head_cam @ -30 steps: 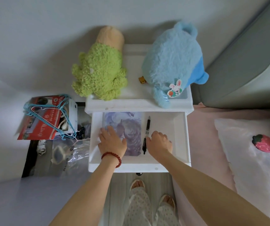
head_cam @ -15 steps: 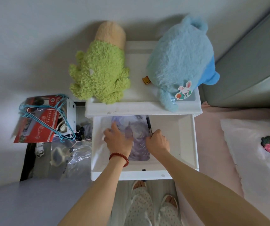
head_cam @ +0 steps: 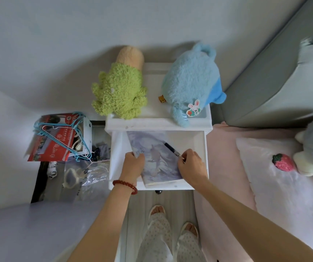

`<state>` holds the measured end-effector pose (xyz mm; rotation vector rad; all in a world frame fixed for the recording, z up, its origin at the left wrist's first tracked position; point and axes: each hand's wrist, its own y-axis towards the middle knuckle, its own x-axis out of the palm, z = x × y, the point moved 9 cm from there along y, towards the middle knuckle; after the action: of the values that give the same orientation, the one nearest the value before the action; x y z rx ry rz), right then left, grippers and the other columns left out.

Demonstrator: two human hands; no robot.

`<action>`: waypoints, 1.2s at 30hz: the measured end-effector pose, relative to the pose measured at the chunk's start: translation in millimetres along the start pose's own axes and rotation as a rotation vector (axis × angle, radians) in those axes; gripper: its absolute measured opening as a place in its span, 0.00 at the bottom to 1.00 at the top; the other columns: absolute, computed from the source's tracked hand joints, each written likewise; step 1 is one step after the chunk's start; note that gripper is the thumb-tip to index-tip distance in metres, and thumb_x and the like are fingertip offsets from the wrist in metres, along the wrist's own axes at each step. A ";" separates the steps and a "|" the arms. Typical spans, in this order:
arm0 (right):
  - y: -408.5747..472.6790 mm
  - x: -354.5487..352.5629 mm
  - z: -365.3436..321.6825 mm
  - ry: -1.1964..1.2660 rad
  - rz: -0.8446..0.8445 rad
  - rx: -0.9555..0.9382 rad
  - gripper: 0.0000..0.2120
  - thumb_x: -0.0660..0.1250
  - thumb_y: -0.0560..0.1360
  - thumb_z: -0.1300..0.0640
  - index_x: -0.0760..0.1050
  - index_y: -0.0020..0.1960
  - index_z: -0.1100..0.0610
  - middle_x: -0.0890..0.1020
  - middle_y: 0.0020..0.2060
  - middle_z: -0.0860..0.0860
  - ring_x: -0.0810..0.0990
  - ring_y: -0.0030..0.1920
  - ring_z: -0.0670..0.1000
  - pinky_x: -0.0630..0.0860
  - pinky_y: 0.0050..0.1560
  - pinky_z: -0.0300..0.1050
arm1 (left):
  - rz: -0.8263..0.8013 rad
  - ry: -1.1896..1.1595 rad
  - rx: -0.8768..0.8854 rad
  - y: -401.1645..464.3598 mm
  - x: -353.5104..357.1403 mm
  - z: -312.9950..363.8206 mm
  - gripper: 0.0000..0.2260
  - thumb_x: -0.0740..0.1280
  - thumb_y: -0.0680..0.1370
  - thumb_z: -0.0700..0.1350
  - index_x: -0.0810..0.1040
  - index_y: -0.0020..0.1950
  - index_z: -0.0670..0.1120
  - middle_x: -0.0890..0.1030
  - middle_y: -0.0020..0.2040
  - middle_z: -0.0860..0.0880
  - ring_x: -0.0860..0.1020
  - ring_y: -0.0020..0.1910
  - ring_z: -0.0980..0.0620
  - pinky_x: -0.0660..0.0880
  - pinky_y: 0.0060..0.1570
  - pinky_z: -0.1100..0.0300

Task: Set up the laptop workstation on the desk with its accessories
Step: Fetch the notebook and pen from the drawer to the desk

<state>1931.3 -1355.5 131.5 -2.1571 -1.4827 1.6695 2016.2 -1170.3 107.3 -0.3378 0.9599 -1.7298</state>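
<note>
A white nightstand has its drawer (head_cam: 199, 144) pulled out toward me. Inside lies a notebook (head_cam: 155, 156) with a pale purple illustrated cover, tilted and lifted at its near end over the drawer's front edge. My left hand (head_cam: 133, 165), with a red bead bracelet on the wrist, grips the notebook's left edge. My right hand (head_cam: 191, 165) pinches a dark pen (head_cam: 170, 148) that slants across the cover, and rests at the notebook's right side.
A green plush (head_cam: 119, 93) and a blue plush (head_cam: 191, 82) sit on the nightstand top. Left of it stand a box with blue hangers (head_cam: 63, 133) and plastic bags on the floor. A pink bed with a white pillow (head_cam: 276, 178) lies right. My feet stand below the drawer.
Both hands went from lying flat in the drawer to gripping. The left took the notebook's edge and raised it askew; the right picked up the pen, which now slants.
</note>
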 end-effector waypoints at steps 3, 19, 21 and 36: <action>-32.1 -16.4 -5.7 0.037 0.030 -0.106 0.07 0.56 0.78 0.57 0.70 0.51 0.59 0.76 0.45 0.54 0.75 0.41 0.55 0.73 0.41 0.48 | 0.037 0.022 0.058 -34.6 -2.6 1.7 0.04 0.59 0.78 0.43 0.65 0.51 0.44 0.73 0.40 0.46 0.75 0.38 0.47 0.75 0.38 0.52; -119.3 -47.9 -74.0 0.097 0.181 -0.720 0.17 0.57 0.73 0.55 0.79 0.58 0.53 0.78 0.41 0.55 0.75 0.44 0.59 0.70 0.48 0.48 | 0.091 -0.246 0.249 -125.5 -4.0 34.1 0.16 0.63 0.76 0.56 0.75 0.55 0.46 0.81 0.51 0.46 0.79 0.50 0.49 0.77 0.53 0.50; -124.7 -46.0 -76.5 0.046 0.166 -0.782 0.18 0.56 0.73 0.51 0.79 0.56 0.53 0.80 0.41 0.53 0.75 0.43 0.58 0.68 0.47 0.48 | 0.153 -0.253 0.226 -124.2 -8.2 31.2 0.14 0.64 0.76 0.54 0.75 0.52 0.44 0.80 0.47 0.47 0.79 0.47 0.49 0.77 0.49 0.53; -83.7 18.7 -24.2 -0.551 -0.133 -0.715 0.22 0.57 0.79 0.55 0.59 0.72 0.53 0.69 0.68 0.52 0.68 0.67 0.54 0.66 0.66 0.50 | 0.698 0.576 0.612 -158.1 -115.3 76.0 0.13 0.62 0.78 0.50 0.71 0.59 0.45 0.81 0.37 0.40 0.80 0.36 0.38 0.75 0.33 0.53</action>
<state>1895.4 -1285.4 173.2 -1.8194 -2.6467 1.9999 2003.5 -1084.7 298.5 0.8425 0.7498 -1.3716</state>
